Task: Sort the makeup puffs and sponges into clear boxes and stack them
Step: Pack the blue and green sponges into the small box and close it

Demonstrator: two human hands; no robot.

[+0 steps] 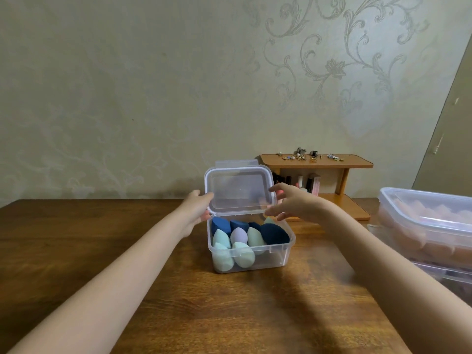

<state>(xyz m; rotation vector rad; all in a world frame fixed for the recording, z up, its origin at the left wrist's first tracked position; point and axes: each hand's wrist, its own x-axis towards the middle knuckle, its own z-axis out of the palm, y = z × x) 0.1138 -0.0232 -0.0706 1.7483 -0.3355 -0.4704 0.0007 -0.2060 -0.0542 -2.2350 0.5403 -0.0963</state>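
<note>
A small clear box [278, 256] stands mid-table, filled with several makeup sponges: dark blue ones [274, 234] at the back and right, mint ones [242, 254] in front, one lilac [238, 235]. Its hinged clear lid [240, 190] stands upright at the back. My left hand [198, 209] grips the lid's left edge. My right hand [291, 203] holds the lid's right edge, thumb in front and fingers partly behind it.
Two stacked clear boxes [421, 221] with peach puffs sit at the right edge. A small wooden shelf [332, 162] with jewellery on top and cosmetics below stands against the wall. The wooden table [102, 226] is bare on the left.
</note>
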